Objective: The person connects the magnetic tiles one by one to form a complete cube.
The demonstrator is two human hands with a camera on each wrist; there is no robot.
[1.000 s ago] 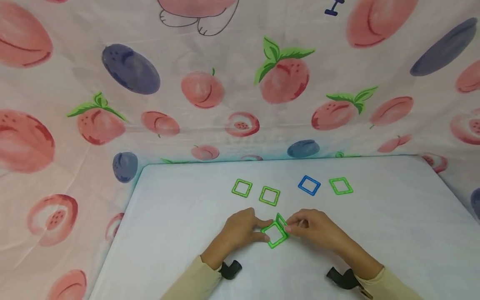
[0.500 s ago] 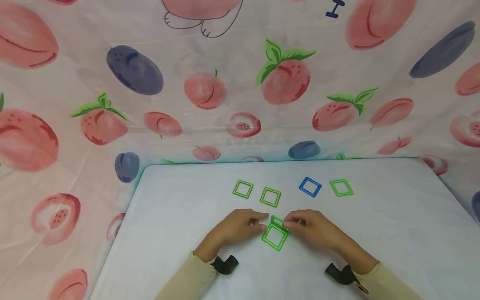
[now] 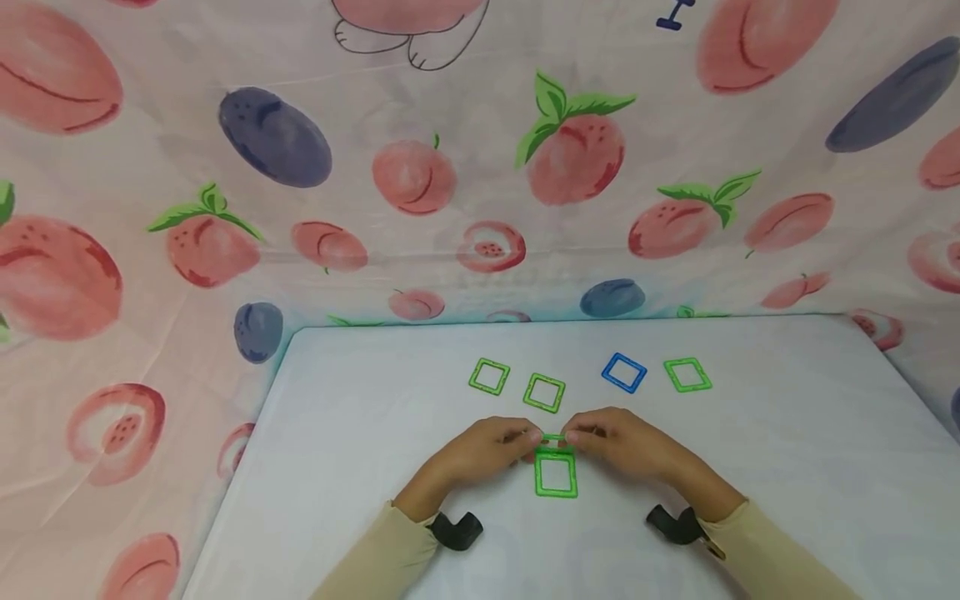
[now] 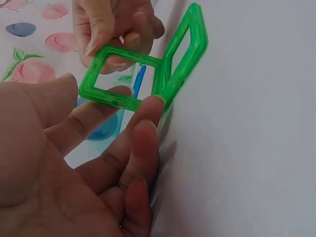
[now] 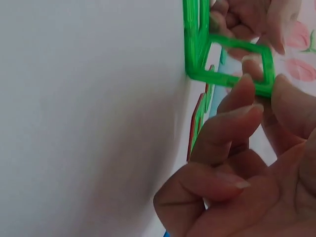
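Two green square magnetic tiles with hollow centres meet along one edge. The flat tile (image 3: 557,492) lies on the white table, and the other tile (image 3: 553,437) stands up from its far edge. My left hand (image 3: 487,450) pinches the standing tile at its left side, thumb on the near face and fingers behind. At the right side my right hand (image 3: 626,442) pinches the same tile (image 5: 217,78) between thumb and fingers. In the left wrist view the flat tile (image 4: 197,37) runs off at an angle from the held one.
Beyond the hands lie two more green tiles (image 3: 496,363), a blue tile (image 3: 631,362) and, farther right, another green tile (image 3: 681,360). A fruit-printed cloth (image 3: 337,292) rises behind the white table (image 3: 360,400). Each wrist carries a black camera mount (image 3: 459,532).
The joined tiles have turned to sit square to me. My left hand let go of the flat tile and now grips the standing one's left side; my right hand keeps hold of it.
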